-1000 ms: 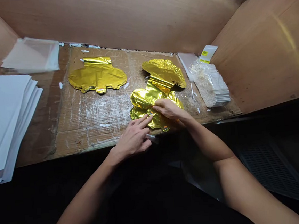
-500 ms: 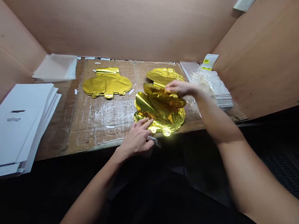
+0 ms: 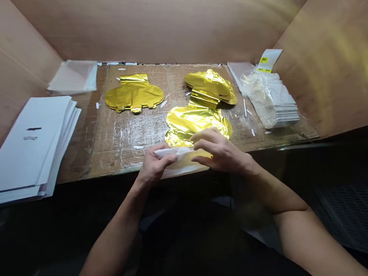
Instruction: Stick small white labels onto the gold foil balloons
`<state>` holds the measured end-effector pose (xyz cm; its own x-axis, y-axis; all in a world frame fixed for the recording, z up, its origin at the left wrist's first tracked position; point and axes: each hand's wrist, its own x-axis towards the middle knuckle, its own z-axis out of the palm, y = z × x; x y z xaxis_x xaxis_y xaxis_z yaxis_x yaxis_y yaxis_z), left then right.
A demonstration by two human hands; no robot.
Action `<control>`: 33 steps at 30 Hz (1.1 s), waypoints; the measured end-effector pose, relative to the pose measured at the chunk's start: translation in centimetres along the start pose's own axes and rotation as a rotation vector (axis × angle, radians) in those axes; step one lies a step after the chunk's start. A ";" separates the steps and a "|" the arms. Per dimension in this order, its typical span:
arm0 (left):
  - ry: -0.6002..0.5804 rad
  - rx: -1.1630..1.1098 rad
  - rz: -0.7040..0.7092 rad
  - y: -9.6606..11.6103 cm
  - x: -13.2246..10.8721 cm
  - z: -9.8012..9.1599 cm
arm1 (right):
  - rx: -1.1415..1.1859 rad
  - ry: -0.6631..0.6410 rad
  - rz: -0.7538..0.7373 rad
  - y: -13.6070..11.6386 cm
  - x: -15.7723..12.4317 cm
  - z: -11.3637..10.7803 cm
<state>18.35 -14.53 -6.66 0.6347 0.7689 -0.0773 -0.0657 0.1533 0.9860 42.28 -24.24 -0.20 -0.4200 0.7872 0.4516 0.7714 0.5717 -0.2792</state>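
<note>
Gold foil balloon (image 3: 195,120), flat and uninflated, is seen lying at lower centre of the bench, its near edge partly hidden behind a white sheet (image 3: 181,164), which is held up between the hands at the bench's front edge. Whether the sheet is paper or film cannot be told. Left hand (image 3: 157,166) is closed over the sheet's left end, fingers on top. Right hand (image 3: 220,152) is curved fairly wide around the right end, with thumb below and fingers above; how firm this hold is cannot be told. The foil is judged very light, soft and slippery, easily creased, and best taken by its flat neck or outer seam. The sheet is judged thin and flexible, best held by its ends. Just above the balloon, a folded gold foil piece (image 3: 210,86) is placed, and a second (image 3: 134,93) lies at upper centre-left. A stack of white sheets (image 3: 30,147) is seen at left, clear sleeves (image 3: 74,76) at upper left, and a bagged white bundle (image 3: 271,100) at right. The bench's worn cardboard top (image 3: 122,139) is enclosed by plywood walls (image 3: 161,24).
</note>
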 end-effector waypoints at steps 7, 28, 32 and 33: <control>-0.143 -0.056 -0.047 0.1 -1.7 0.9 | 0.005 -0.023 0.017 0.1 -0.6 0.6; -0.144 0.596 0.277 2.6 -3.1 3.2 | -0.059 -0.032 0.049 -0.4 -0.3 1.0; -0.121 0.501 0.156 2.0 -3.0 2.9 | 0.113 0.158 0.210 0.5 -0.4 0.7; -0.112 0.478 0.136 1.9 -3.0 2.8 | 0.122 0.160 0.186 0.4 -0.5 0.6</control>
<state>18.49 -18.30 -4.15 0.7252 0.6870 0.0471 0.1896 -0.2649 0.9455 42.56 -24.27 -1.05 -0.1886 0.8402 0.5084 0.7610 0.4523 -0.4650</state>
